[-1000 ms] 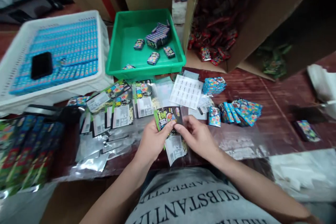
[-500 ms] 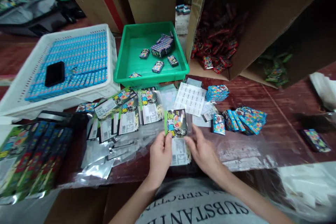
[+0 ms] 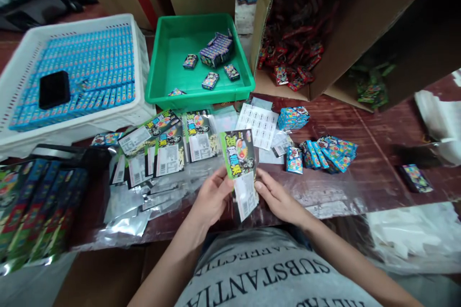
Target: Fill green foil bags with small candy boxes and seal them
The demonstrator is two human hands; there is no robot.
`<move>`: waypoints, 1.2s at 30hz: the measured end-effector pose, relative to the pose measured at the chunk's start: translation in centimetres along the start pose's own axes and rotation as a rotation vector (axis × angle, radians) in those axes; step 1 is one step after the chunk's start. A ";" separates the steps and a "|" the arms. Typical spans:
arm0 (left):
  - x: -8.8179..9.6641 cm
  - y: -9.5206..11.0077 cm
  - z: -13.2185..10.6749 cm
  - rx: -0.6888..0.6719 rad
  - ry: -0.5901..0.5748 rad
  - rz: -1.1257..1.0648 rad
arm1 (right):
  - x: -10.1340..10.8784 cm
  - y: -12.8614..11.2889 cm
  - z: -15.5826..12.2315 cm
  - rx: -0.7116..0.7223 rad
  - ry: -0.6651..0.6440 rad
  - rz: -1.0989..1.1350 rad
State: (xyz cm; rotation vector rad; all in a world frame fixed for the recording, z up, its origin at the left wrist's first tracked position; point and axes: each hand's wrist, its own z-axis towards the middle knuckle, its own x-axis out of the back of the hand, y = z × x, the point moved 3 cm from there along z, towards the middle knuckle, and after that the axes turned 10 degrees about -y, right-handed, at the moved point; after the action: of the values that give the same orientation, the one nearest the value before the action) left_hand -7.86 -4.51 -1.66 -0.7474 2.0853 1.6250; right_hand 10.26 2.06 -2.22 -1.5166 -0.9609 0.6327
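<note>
A printed packaging card, green and black with a white label on its lower part, is held up before me, tilted a little. My left hand pinches its left edge, and my right hand grips the right edge. Whether a clear bag surrounds this card I cannot tell. Left of my hands lie several similar cards with clear plastic bags. A sheet of round stickers lies just beyond the held card. Small blue candy boxes stand to the right of my right hand.
A white crate of blue boxes, with a black phone on top, stands at left. Beside it is a green tray holding several small boxes. Cardboard cartons with red and green packets line the back right. Filled packs lie front left.
The held card has tilted; its lower end now points down and right, with its label more exposed. Both hands still hold it. The whole view has shifted slightly.
</note>
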 end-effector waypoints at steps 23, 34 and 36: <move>-1.9 -2.7 2.6 -0.250 0.346 0.664 | -0.7 -0.2 0.2 -0.143 0.446 -0.314; -2.5 -4.9 3.1 -0.341 0.409 0.736 | 1.2 -0.3 0.0 -0.187 0.485 -0.262; -2.2 -4.2 3.5 -0.379 0.475 0.725 | 0.6 -0.2 -0.8 -0.140 0.384 -0.218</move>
State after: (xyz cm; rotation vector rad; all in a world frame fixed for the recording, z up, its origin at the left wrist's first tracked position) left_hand -3.62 -1.53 -4.41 -0.5486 2.6109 2.4779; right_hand 11.13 2.12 -1.78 -1.5568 -0.8678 0.1121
